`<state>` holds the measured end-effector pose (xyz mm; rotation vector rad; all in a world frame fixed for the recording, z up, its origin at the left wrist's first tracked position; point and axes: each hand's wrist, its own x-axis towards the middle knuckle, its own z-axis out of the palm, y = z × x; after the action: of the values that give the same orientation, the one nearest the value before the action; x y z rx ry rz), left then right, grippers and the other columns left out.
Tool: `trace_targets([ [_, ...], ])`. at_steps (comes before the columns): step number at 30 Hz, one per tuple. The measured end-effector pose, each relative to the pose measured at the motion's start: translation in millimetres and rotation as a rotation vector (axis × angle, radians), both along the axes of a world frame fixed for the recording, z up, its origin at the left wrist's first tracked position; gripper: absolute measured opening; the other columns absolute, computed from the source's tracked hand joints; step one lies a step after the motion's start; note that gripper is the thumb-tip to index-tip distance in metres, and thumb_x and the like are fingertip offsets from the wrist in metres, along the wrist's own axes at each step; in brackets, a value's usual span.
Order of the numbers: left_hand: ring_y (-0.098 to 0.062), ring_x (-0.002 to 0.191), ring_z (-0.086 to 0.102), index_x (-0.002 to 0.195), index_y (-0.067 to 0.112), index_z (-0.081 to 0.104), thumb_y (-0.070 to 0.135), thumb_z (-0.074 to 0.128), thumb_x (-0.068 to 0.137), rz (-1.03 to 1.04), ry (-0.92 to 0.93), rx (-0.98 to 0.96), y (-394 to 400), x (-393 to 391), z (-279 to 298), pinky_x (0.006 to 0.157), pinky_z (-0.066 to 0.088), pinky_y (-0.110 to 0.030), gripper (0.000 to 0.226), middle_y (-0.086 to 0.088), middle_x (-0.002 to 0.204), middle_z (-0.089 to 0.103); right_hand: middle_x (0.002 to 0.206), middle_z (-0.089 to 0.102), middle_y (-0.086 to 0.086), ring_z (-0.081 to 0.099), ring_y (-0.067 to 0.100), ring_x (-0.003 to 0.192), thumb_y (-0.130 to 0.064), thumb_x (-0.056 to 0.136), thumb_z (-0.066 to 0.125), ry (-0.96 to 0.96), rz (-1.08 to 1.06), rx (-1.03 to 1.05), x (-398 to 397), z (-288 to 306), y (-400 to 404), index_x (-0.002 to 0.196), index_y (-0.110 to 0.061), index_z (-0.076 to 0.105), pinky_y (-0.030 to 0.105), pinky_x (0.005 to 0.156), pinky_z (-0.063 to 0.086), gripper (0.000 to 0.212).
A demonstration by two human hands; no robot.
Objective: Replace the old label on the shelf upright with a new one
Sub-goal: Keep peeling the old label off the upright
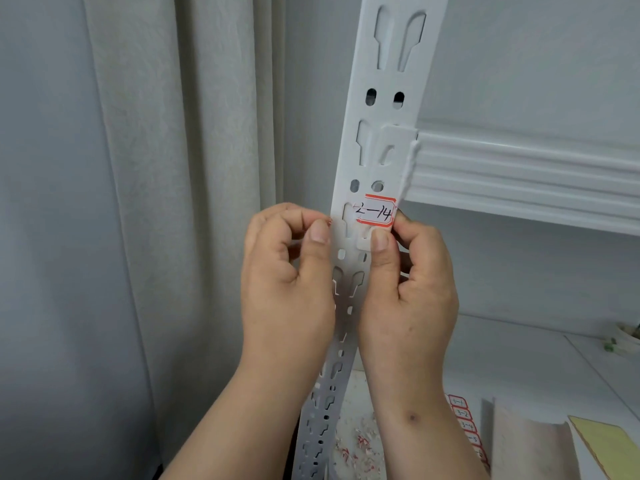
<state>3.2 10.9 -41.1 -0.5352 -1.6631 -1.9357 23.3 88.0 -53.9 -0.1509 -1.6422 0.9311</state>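
I see my left hand curled, thumb and fingertips pinched on a tiny red-edged scrap beside the shelf upright. My right hand pinches the label's lower right corner. The label, white with a red border and handwritten "2-14", sits on the white slotted upright, its left edge torn, just below the shelf beam.

A red-bordered label marked "2-14" is sitting on the white slotted shelf upright, just below the shelf beam. The right hand is pinching the label's lower right corner, its thumb pressing beneath. The left hand is curling its fingers together at the upright's left edge. A sheet of labels is lying on the shelf below.
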Motion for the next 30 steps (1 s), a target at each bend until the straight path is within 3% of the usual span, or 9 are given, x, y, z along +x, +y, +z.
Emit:
trace_targets([
  [3,0.002,0.062,0.052,0.078,0.024,0.061,0.028,0.070,0.088,-0.240,-0.197,0.254,-1,9,4,0.059,0.045,-0.009,0.014,0.011,0.076,0.063,0.096,0.060,-0.015,0.057,-0.004,0.089,-0.031,0.095,0.051,-0.007,0.008,-0.002,0,1,0,0.109,-0.025,0.061,0.004,0.071,0.040,0.019],
  [7,-0.005,0.060,0.049,0.066,0.021,0.054,0.027,0.079,0.069,-0.449,-0.368,0.441,-5,16,2,0.055,0.045,-0.014,0.026,0.004,0.067,0.057,0.101,0.062,-0.014,0.060,0.005,0.090,-0.032,0.095,0.051,-0.026,0.017,-0.004,1,2,1,0.109,-0.025,0.061,0.008,0.073,0.042,0.019],
  [13,-0.011,0.056,0.044,0.053,0.023,0.050,0.012,0.069,0.066,-0.483,-0.451,0.468,-8,21,-8,0.060,0.039,-0.023,0.026,0.002,0.057,0.050,0.101,0.065,-0.012,0.059,0.005,0.085,-0.034,0.094,0.051,-0.069,0.072,-0.049,5,5,2,0.109,-0.027,0.062,0.009,0.070,0.041,0.021],
  [16,-0.011,0.053,0.047,0.056,0.019,0.053,0.010,0.066,0.066,-0.628,-0.540,0.538,-8,22,-14,0.061,0.040,-0.025,0.019,0.001,0.056,0.051,0.100,0.066,-0.014,0.059,0.005,0.082,-0.035,0.093,0.052,-0.086,0.117,-0.090,8,8,3,0.110,-0.030,0.063,0.013,0.070,0.043,0.021],
  [20,-0.009,0.057,0.052,0.069,0.015,0.058,0.024,0.081,0.064,-0.839,-0.648,0.599,-8,26,-26,0.061,0.048,-0.022,0.025,0.001,0.065,0.056,0.104,0.069,-0.020,0.063,-0.004,0.095,-0.019,0.095,0.057,-0.128,0.239,-0.181,20,8,5,0.116,-0.031,0.064,0.008,0.077,0.046,0.024],
  [23,-0.011,0.059,0.053,0.075,0.014,0.062,0.030,0.095,0.054,-0.915,-0.733,0.643,-8,29,-34,0.061,0.051,-0.024,0.042,-0.001,0.068,0.057,0.094,0.070,-0.022,0.063,-0.013,0.088,-0.012,0.092,0.059,-0.158,0.275,-0.257,31,-5,4,0.110,-0.033,0.066,0.002,0.070,0.043,0.028],
  [27,-0.009,0.055,0.055,0.069,0.014,0.064,0.028,0.079,0.073,-0.912,-0.842,0.698,-7,34,-39,0.062,0.052,-0.023,0.021,0.001,0.066,0.057,0.092,0.070,-0.010,0.065,0.002,0.083,-0.017,0.087,0.065,-0.173,0.277,-0.332,46,-23,0,0.096,-0.033,0.070,0.006,0.063,0.046,0.018],
  [30,-0.009,0.056,0.056,0.073,0.013,0.063,0.031,0.088,0.065,-0.947,-0.860,0.700,-7,36,-41,0.062,0.054,-0.023,0.032,0.001,0.066,0.058,0.093,0.071,-0.007,0.067,0.009,0.087,-0.021,0.086,0.068,-0.169,0.331,-0.357,55,-29,1,0.091,-0.032,0.071,0.010,0.065,0.049,0.012],
])
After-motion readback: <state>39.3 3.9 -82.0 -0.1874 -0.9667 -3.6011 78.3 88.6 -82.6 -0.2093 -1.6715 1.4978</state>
